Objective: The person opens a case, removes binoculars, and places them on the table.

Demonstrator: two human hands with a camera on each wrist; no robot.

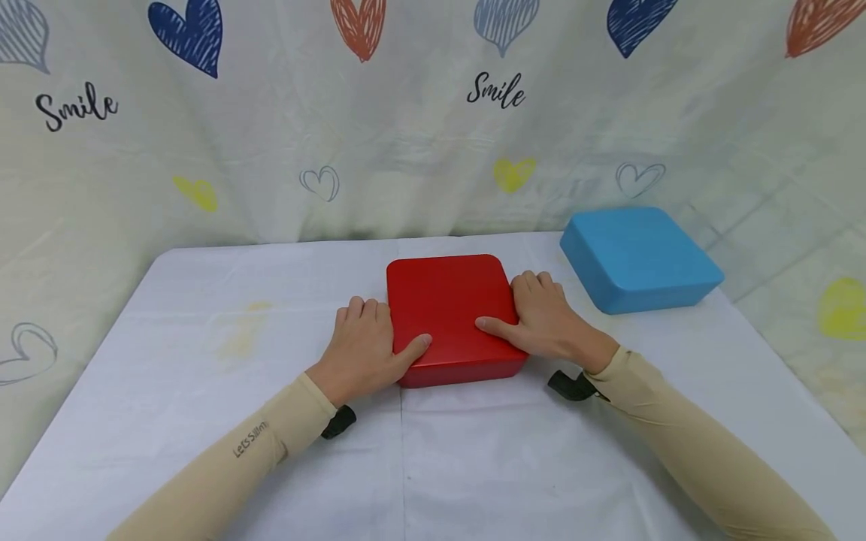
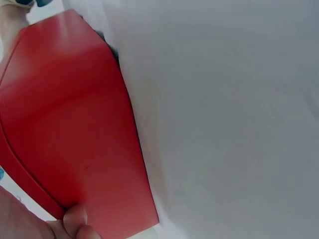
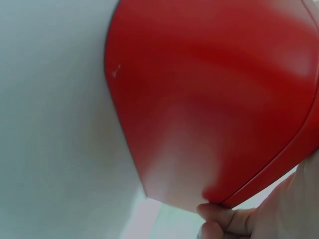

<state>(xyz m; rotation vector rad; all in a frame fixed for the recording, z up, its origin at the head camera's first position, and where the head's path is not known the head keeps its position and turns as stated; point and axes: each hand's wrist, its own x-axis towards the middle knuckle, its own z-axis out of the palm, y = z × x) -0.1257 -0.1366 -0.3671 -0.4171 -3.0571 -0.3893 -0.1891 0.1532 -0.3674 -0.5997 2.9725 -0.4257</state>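
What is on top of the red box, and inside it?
On the red box rest the thumbs of the left hand and right hand. Its inside is hidden by the top.

Red box [image 1: 449, 308], plain; second box [image 1: 639, 252] plain light blue. Bench [image 1: 473, 458] white, faint yellow patch [image 1: 245, 334]. Sleeves [image 1: 223, 466] beige. Curtain [image 1: 413, 113] off-white; blue, orange, yellow hearts [image 1: 192, 34], black script [image 1: 496, 92].

Left hand [image 2: 27, 224] cut off in left wrist view, right hand [image 3: 274, 216] in right wrist view. Red box [image 1: 449, 300]: underside hidden. Both sleeves [image 1: 704, 451] cut by head view's bottom edge; lettering [image 1: 251, 439] too blurred to read surely.
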